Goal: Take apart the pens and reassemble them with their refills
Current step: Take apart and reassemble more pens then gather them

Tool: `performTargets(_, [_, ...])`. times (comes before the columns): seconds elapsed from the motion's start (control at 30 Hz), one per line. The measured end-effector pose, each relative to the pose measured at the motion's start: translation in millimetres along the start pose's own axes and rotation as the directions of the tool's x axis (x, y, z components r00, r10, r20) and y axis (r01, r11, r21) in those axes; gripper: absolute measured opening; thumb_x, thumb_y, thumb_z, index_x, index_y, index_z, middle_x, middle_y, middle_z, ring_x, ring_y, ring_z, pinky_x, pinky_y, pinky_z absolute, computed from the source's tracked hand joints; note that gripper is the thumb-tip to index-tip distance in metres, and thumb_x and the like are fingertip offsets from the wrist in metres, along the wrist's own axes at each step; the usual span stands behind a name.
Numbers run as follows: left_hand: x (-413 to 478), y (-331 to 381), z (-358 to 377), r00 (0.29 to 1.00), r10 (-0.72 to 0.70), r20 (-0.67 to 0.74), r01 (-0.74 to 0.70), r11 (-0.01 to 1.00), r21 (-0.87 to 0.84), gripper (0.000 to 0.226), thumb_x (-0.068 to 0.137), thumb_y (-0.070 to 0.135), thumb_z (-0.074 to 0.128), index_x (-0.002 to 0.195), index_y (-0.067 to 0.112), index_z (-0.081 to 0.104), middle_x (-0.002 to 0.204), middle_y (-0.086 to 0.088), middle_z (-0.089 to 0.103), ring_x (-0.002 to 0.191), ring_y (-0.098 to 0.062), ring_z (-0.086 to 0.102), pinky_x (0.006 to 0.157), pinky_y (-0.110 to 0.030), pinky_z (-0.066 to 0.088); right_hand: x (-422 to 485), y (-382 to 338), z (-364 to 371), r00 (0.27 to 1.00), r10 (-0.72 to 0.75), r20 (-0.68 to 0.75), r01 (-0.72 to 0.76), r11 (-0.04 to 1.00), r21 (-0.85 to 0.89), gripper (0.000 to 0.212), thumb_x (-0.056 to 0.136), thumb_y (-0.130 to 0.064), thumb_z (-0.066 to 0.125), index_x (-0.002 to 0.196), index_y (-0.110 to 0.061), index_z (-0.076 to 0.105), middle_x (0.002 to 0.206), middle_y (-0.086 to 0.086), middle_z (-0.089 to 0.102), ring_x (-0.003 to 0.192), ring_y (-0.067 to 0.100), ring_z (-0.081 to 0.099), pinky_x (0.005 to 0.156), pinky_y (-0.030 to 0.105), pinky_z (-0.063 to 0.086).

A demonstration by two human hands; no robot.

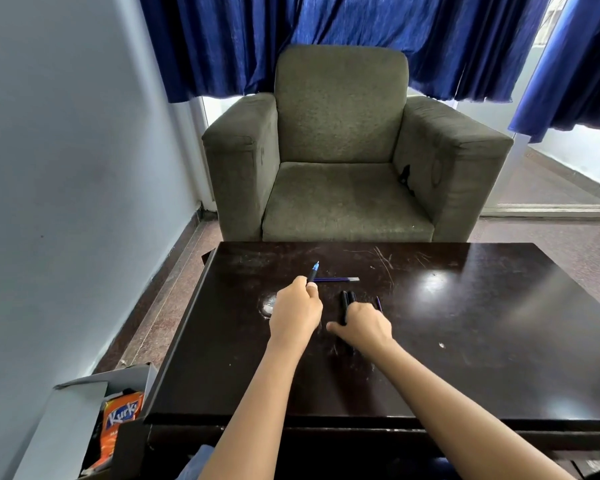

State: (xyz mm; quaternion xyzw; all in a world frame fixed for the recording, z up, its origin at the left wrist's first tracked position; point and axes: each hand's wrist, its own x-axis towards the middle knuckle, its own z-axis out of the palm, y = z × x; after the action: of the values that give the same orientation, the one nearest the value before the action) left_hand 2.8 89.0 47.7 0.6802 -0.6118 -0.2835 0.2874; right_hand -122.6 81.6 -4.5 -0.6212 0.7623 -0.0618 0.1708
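Observation:
My left hand (297, 311) is closed around a dark pen (314, 272) whose blue tip points up and away over the dark wooden table (465, 341). Just beyond it a thin blue refill (336, 279) lies flat on the table. My right hand (364, 325) rests on the table with its fingers on a pair of black pen barrels (347, 303). A short purple-blue piece (379, 303) shows just right of that hand's fingers. I cannot tell whether the right hand grips the barrels or only touches them.
A grey-green armchair (343, 150) stands right behind the table's far edge. Blue curtains (361, 36) hang behind it. An open cardboard box (94, 410) with an orange snack packet (122, 420) sits on the floor at the table's near left corner, beside the wall.

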Motion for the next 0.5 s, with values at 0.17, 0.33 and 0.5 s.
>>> performTargets(0.17, [1.3, 0.9, 0.2, 1.000, 0.006, 0.001, -0.006, 1.000, -0.006, 0.027, 0.099, 0.023, 0.034, 0.094, 0.006, 0.055, 0.094, -0.010, 0.063, 0.080, -0.025, 0.059, 0.069, -0.034, 0.045, 0.0, -5.1, 15.6, 0.999, -0.035, -0.005, 0.034, 0.989, -0.147, 0.041, 0.088, -0.046, 0.058, 0.107, -0.011, 0.062, 0.110, 0.007, 0.066, 0.102, 0.029, 0.065, 0.070, 0.032, 0.044])
performTargets(0.33, [4.7, -0.1, 0.9, 1.000, -0.020, -0.003, 0.020, 0.999, -0.036, 0.031, 0.099, 0.019, 0.034, 0.100, 0.001, 0.059, 0.101, -0.014, 0.068, 0.089, -0.026, 0.066, 0.072, -0.033, 0.051, 3.3, -10.3, 11.7, 1.000, -0.022, -0.014, 0.021, 0.994, -0.106, 0.041, 0.090, -0.046, 0.056, 0.105, -0.008, 0.063, 0.108, 0.009, 0.066, 0.102, 0.031, 0.064, 0.071, 0.033, 0.045])
performTargets(0.5, [4.0, -1.8, 2.9, 0.999, 0.019, -0.029, -0.020, 0.998, -0.051, 0.031, 0.098, 0.026, 0.036, 0.094, 0.009, 0.062, 0.089, -0.009, 0.068, 0.081, -0.025, 0.066, 0.079, -0.043, 0.055, 10.2, -14.1, -18.9, 0.997, -0.042, -0.068, 0.070, 0.866, 0.495, 0.054, 0.096, -0.049, 0.035, 0.077, -0.007, 0.063, 0.076, 0.012, 0.067, 0.077, 0.029, 0.065, 0.073, 0.036, 0.051])
